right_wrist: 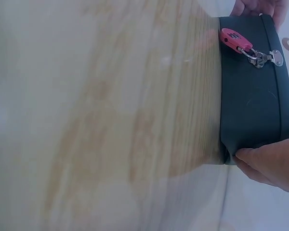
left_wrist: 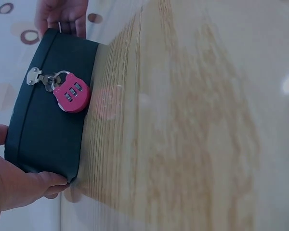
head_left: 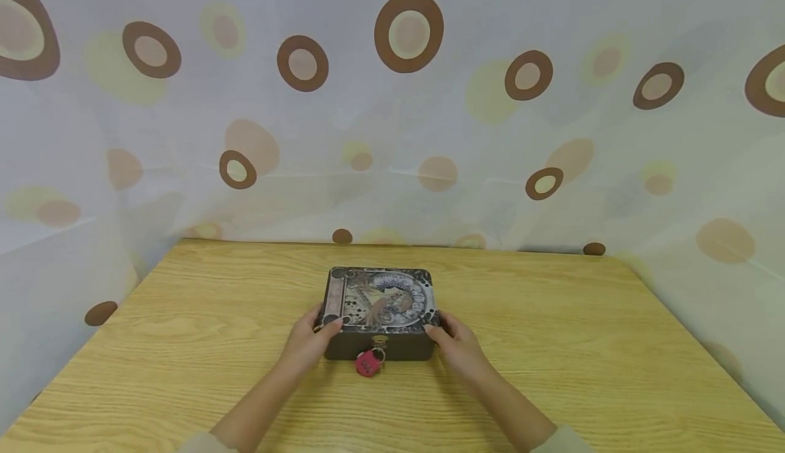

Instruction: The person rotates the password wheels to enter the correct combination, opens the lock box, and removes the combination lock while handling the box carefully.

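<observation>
A dark rectangular box (head_left: 380, 303) with an illustrated lid sits on the wooden table in the head view. On its front is a metal clasp (left_wrist: 34, 76), and a pink combination padlock (head_left: 368, 363) with several number dials hangs from it by its shackle. My left hand (head_left: 309, 340) grips the box's left side, thumb over the lid's front corner. On the opposite side my right hand (head_left: 461, 349) holds the box the same way. Both wrist views show fingers around the lower corners of the box. The fingers behind the sides are partly hidden.
Light wood grain covers the tabletop (head_left: 214, 323), which ends at a back edge below a pale sheet (head_left: 368, 126) patterned with brown rings and spots. The sheet also hangs along the left and right sides of the table.
</observation>
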Available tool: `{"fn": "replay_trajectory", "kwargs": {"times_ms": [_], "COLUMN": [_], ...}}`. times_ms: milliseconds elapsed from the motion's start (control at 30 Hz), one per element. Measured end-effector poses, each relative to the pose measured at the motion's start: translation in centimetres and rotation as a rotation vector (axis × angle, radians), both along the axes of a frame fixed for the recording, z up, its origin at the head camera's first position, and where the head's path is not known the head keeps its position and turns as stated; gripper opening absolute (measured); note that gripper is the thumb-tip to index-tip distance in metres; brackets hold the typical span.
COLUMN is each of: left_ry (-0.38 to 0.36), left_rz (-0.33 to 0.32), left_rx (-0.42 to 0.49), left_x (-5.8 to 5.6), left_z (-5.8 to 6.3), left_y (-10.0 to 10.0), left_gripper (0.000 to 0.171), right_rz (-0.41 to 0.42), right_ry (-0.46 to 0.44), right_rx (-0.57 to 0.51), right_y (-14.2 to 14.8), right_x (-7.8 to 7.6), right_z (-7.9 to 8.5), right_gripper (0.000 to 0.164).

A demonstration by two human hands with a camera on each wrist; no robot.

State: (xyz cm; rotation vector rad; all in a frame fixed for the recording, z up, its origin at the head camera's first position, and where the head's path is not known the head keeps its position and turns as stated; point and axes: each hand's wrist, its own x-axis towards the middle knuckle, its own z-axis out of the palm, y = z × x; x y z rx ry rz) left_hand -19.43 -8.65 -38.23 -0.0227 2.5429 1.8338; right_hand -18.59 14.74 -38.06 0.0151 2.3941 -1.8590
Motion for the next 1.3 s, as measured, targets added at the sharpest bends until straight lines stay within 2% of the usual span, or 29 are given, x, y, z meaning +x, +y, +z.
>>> {"fn": "replay_trajectory", "kwargs": {"times_ms": [567,900,1300], "left_ry": [-0.004,-0.024,-0.003], "left_rz": [-0.007,-0.010,-0.018], "left_rx": [-0.002,0.001,0.014], "left_x": [-0.2,-0.5,-0.6], "left_z": [0.0,0.0,-0.1], "left_y": [1.3,2.4,3.1], "left_gripper": [0.050,0.052,0.051], "right_rz": [-0.023,-0.042,-0.049], "right_ry": [-0.018,-0.004,0.006], "right_rx": [-0.046,-0.031,-0.053], "right_y": [1.1,2.1,2.6], "right_x": [0.1,0.0,-0.1], "right_z": [0.0,-0.1,-0.2], "right_gripper": [0.056,0.054,0.053]}}
